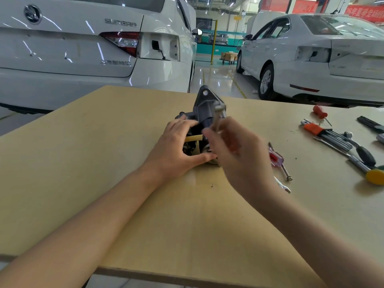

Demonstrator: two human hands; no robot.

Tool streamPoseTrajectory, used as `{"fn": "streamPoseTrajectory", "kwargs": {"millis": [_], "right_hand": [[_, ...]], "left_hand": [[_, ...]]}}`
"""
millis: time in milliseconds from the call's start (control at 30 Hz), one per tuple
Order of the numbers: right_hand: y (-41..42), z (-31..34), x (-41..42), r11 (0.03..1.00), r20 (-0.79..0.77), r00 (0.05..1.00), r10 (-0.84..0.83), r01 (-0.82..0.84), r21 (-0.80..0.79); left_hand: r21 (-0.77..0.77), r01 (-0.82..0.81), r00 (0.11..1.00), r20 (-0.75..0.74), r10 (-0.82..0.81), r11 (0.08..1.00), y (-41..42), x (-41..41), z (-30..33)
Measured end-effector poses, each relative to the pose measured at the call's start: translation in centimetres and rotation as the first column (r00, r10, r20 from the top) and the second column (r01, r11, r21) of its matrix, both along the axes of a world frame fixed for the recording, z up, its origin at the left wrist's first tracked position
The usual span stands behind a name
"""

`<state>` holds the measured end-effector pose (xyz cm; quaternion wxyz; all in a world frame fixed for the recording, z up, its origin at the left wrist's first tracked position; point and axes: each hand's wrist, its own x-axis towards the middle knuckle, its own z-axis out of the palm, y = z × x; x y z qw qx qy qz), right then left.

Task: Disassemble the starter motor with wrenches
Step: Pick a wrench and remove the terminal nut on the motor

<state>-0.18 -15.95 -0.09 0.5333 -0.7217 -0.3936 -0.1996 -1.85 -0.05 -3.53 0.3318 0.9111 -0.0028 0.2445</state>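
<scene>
The grey starter motor [204,107] lies on the wooden table [104,154], its mounting flange pointing away from me. My left hand [178,146] grips the motor's near end, thumb underneath and fingers over the top. My right hand [234,150] is blurred and holds a silver wrench [218,115] upright against the motor's right side. The motor's near end is mostly hidden by both hands.
To the right lie a red-handled screwdriver [277,159], a small spanner [283,187], a set of hex keys in an orange holder [324,133], a black-handled tool [364,155], a yellow-tipped mallet [375,176] and a small orange screwdriver [321,113]. White cars [83,48] stand beyond the table.
</scene>
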Motion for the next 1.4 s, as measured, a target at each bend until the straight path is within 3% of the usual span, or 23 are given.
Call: {"fn": "streamPoseTrajectory", "kwargs": {"millis": [67,133,200,267,333,400,467,533,600,700,967,1067,1200,1300,1333,1400], "right_hand": [[0.7,-0.1,-0.5,0.974,0.200,0.979,0.031,0.016,-0.227],[1.0,-1.0,-1.0,0.885,0.380,0.921,0.091,0.101,-0.455],[0.5,-1.4,-1.3,0.859,0.521,0.840,0.150,0.150,-0.489],[-0.5,-1.5,-1.1,0.911,0.531,0.832,0.158,0.085,-0.404],[-1.5,-1.7,-1.1,0.974,0.339,0.938,0.071,0.009,-0.228],[-2.2,-2.0,-0.8,1.000,-0.086,0.996,-0.001,-0.002,-0.027],[-2.5,-1.9,-0.1,0.981,-0.512,0.856,0.076,0.027,0.191],[-2.6,-1.7,0.6,0.929,-0.725,0.650,0.229,0.077,0.362],[-2.4,-1.5,1.0,0.874,-0.798,0.479,0.365,0.118,0.471],[-2.2,-1.5,1.2,0.817,-0.816,0.344,0.464,0.190,0.545],[-2.2,-1.3,1.1,0.753,-0.788,0.251,0.562,0.240,0.613],[-2.3,-1.4,1.0,0.758,-0.764,0.336,0.551,0.180,0.627],[-2.2,-1.3,0.7,0.880,-0.607,0.723,0.331,-0.004,0.475],[-1.4,-0.8,0.1,0.985,-0.215,0.972,0.097,-0.063,0.162],[-1.1,-0.7,-0.1,0.999,-0.017,0.999,0.045,-0.044,0.015],[-0.3,-0.8,-0.8,0.959,0.320,0.946,0.048,0.046,-0.281]], "left_hand": [[0.020,0.011,1.000,0.011,-0.011,1.000,0.1,0.2,0.0],[0.030,0.033,0.999,0.008,-0.033,0.999,0.5,0.5,0.0],[0.051,0.034,0.999,0.010,-0.034,0.998,0.9,0.5,0.0],[0.043,0.034,0.999,0.035,-0.036,0.998,1.0,0.4,0.0],[0.019,0.034,0.998,0.047,-0.035,0.999,0.9,0.3,-0.1],[0.025,0.030,0.999,0.026,-0.031,0.999,0.6,0.1,0.0],[0.022,0.022,0.999,0.029,-0.023,1.000,0.5,0.1,0.1],[0.008,0.022,0.999,0.040,-0.022,1.000,0.6,0.1,0.0],[-0.005,0.029,0.999,0.040,-0.029,1.000,0.6,0.1,0.0],[-0.010,0.030,0.999,0.040,-0.029,1.000,0.5,0.1,0.0],[0.009,0.011,0.999,0.049,-0.011,1.000,0.4,0.1,0.1],[0.020,0.015,0.999,0.036,-0.015,1.000,0.3,0.0,0.1],[0.011,0.007,1.000,0.019,-0.007,1.000,0.3,0.0,0.1],[0.013,0.012,1.000,-0.001,-0.012,1.000,0.3,0.0,0.0],[0.016,0.015,1.000,0.008,-0.015,1.000,0.3,0.1,0.0],[0.003,0.022,1.000,0.012,-0.022,1.000,0.4,0.2,0.0]]}}
